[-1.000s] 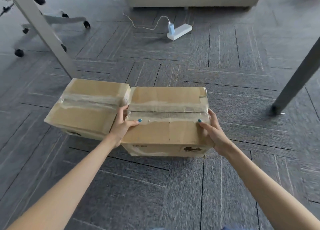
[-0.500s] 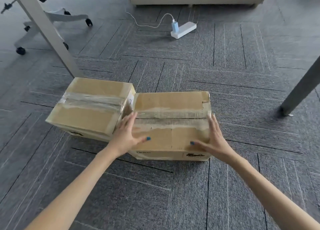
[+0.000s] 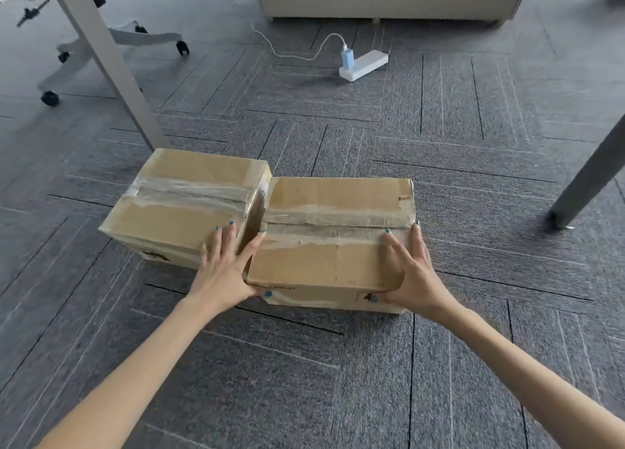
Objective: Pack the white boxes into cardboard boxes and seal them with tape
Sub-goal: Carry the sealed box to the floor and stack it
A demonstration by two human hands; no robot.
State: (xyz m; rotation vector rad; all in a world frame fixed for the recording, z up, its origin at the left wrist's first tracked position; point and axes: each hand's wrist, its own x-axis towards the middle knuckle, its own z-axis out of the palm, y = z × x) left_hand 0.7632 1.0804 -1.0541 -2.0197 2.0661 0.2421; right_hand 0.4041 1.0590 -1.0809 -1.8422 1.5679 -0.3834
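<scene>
Head view: two taped-up cardboard boxes on the grey carpet, centre frame, side by side. The far corners look to touch, with a narrow wedge of gap toward the viewer.

Left hand (image 3: 226,269) is spread flat with straight fingers. It straddles that gap, w/ most fingers on the left box (image 3: 182,198), the forefinger reaching the right box (image 3: 338,262), and the thumb on that box's front face.

Right hand (image 3: 416,279) is also flat and spread, pressing the right box's lower-right corner, thumb on the front. Nothing curled or pinched.

Clear tape strip (image 3: 338,225) runs across the right box's top seam – wrinkled.

Upper frame: white power strip (image 3: 368,64) w/ blue charger (image 3: 346,58) plugged in. Upper left: white table leg (image 3: 105,63) and office chair base (image 3: 111,41).
</scene>
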